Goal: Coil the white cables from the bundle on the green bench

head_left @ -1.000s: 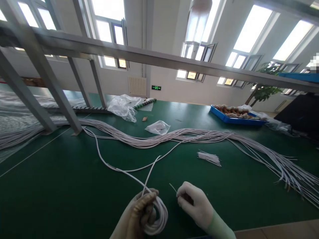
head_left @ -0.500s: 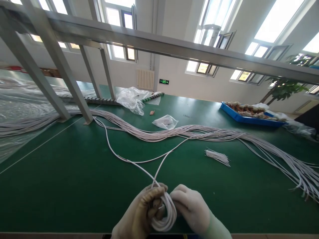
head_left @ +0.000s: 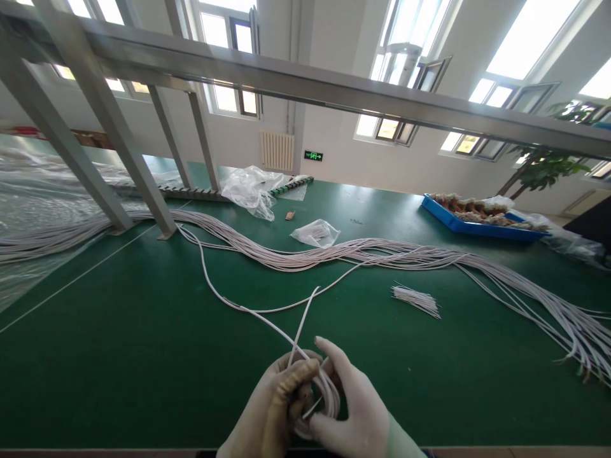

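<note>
Both my hands wear pale gloves and meet at the near edge of the green table [head_left: 119, 356]. My left hand [head_left: 274, 407] grips a small coil of white cable [head_left: 327, 397]. My right hand [head_left: 353, 407] closes over the coil's right side, with a thin white tie between its fingers. The cable's free length [head_left: 210, 286] runs away from the coil, up and left across the table, toward the long bundle of white cables [head_left: 334, 254].
A small bunch of short white ties [head_left: 415, 299] lies right of centre. Farther back are a small plastic bag [head_left: 316, 233], a crumpled clear bag [head_left: 248, 187] and a blue tray [head_left: 477, 226]. Metal frame legs [head_left: 143, 184] stand at left.
My right hand came from beside the coil onto it, then wrapped round its right side with the index finger raised. The camera tilted slightly upward.
</note>
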Tool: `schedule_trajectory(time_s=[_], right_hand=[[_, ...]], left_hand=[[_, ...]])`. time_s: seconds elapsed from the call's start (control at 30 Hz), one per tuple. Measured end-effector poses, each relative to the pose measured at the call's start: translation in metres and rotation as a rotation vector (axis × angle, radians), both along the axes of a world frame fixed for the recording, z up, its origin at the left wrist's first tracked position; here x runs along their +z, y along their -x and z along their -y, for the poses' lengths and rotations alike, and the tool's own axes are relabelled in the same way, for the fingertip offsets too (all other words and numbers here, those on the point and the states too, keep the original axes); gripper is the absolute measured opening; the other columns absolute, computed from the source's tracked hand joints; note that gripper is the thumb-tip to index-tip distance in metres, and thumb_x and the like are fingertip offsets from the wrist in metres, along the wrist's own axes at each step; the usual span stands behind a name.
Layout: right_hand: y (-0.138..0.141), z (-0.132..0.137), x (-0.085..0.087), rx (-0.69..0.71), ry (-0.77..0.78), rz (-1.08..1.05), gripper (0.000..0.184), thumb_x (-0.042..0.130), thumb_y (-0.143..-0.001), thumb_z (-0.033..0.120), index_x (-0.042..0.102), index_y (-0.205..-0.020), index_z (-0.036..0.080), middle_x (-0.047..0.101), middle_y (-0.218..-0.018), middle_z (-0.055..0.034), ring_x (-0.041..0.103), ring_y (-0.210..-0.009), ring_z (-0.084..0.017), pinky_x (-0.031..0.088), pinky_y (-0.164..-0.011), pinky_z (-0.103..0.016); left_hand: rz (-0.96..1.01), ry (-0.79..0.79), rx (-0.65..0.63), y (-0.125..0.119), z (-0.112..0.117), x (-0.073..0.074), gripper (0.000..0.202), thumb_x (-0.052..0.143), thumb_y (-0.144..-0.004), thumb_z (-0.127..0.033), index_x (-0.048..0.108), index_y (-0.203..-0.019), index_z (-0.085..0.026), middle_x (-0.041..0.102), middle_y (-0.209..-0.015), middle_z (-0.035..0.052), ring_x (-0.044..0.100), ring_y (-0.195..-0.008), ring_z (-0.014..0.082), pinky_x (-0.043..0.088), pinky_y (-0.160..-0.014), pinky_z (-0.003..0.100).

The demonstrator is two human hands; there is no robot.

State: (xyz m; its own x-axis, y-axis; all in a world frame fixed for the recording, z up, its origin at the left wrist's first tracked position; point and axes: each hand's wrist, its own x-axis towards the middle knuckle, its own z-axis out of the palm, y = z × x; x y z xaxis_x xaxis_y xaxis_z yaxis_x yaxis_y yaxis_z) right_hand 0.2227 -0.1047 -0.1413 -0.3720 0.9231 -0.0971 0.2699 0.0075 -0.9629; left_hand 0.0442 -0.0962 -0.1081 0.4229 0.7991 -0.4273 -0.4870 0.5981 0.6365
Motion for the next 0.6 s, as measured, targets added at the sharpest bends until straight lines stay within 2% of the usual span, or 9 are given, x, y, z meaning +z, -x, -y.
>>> schedule_trajectory(time_s=[0.07, 0.13, 0.2, 0.27, 0.43, 0.53, 0.6], right_hand=[[0.004, 0.0, -0.004, -0.056, -0.069, 0.123, 0.086, 0.075, -0.076, 0.025, 0.035, -0.152, 0.024, 0.063, -0.132, -0.0107, 0.063, -0.117, -0.032, 0.052, -0.103, -0.048], [0.005, -0.002, -0.008, -0.07, -0.231, 0.198, 0.069, 0.067, -0.084, 0.028, 0.041, -0.149, 0.023, 0.062, -0.132, -0.0116, 0.062, -0.119, -0.033, 0.051, -0.104, -0.05], [0.003, -0.004, -0.011, -0.054, -0.394, 0.261, 0.054, 0.058, -0.093, 0.032, 0.045, -0.145, 0.023, 0.064, -0.125, -0.0123, 0.064, -0.11, -0.031, 0.055, -0.096, -0.048], [0.001, -0.006, -0.011, -0.053, -0.494, 0.315, 0.047, 0.054, -0.096, 0.03, 0.047, -0.142, 0.023, 0.065, -0.118, -0.0121, 0.066, -0.1, -0.029, 0.058, -0.084, -0.042], [-0.002, -0.007, -0.006, -0.007, -0.632, 0.346, 0.031, 0.048, -0.103, 0.028, 0.054, -0.133, 0.025, 0.066, -0.111, -0.0103, 0.066, -0.093, -0.027, 0.058, -0.08, -0.039], [-0.001, -0.005, -0.007, -0.048, -0.726, 0.345, 0.03, 0.045, -0.108, 0.029, 0.057, -0.134, 0.025, 0.069, -0.11, -0.0101, 0.068, -0.094, -0.027, 0.059, -0.081, -0.037], [-0.001, -0.002, -0.01, -0.1, -0.774, 0.333, 0.032, 0.046, -0.108, 0.028, 0.058, -0.138, 0.025, 0.07, -0.114, -0.0102, 0.068, -0.099, -0.026, 0.06, -0.084, -0.036]], left_hand=[[-0.056, -0.01, 0.011, -0.002, 0.0, 0.004, 0.032, 0.075, -0.083, -0.043, 0.073, -0.104, -0.019, 0.075, -0.094, 0.0087, 0.07, -0.091, 0.0265, 0.053, -0.09, 0.038], [-0.088, -0.007, 0.033, -0.002, 0.0, 0.008, 0.031, 0.077, -0.081, -0.045, 0.074, -0.099, -0.02, 0.074, -0.089, 0.007, 0.07, -0.086, 0.025, 0.054, -0.087, 0.036], [-0.085, 0.004, 0.066, -0.002, 0.0, 0.01, 0.025, 0.079, -0.08, -0.045, 0.075, -0.091, -0.022, 0.074, -0.085, 0.0056, 0.07, -0.083, 0.0228, 0.055, -0.084, 0.033], [-0.062, 0.02, 0.111, -0.003, 0.0, 0.009, 0.02, 0.08, -0.08, -0.041, 0.075, -0.086, -0.023, 0.074, -0.084, 0.0046, 0.07, -0.083, 0.021, 0.055, -0.082, 0.03], [0.006, -0.006, 0.156, -0.008, -0.002, -0.012, 0.019, 0.078, -0.083, -0.039, 0.077, -0.09, -0.021, 0.073, -0.083, 0.0044, 0.068, -0.08, 0.0205, 0.054, -0.08, 0.03], [-0.035, -0.053, 0.089, -0.007, -0.004, -0.026, 0.025, 0.079, -0.082, -0.038, 0.077, -0.097, -0.018, 0.067, -0.072, 0.002, 0.06, -0.064, 0.0164, 0.05, -0.067, 0.027], [-0.086, -0.076, 0.031, -0.005, -0.005, -0.029, 0.028, 0.082, -0.08, -0.038, 0.077, -0.097, -0.017, 0.061, -0.063, -0.0005, 0.053, -0.055, 0.0144, 0.046, -0.062, 0.027]])
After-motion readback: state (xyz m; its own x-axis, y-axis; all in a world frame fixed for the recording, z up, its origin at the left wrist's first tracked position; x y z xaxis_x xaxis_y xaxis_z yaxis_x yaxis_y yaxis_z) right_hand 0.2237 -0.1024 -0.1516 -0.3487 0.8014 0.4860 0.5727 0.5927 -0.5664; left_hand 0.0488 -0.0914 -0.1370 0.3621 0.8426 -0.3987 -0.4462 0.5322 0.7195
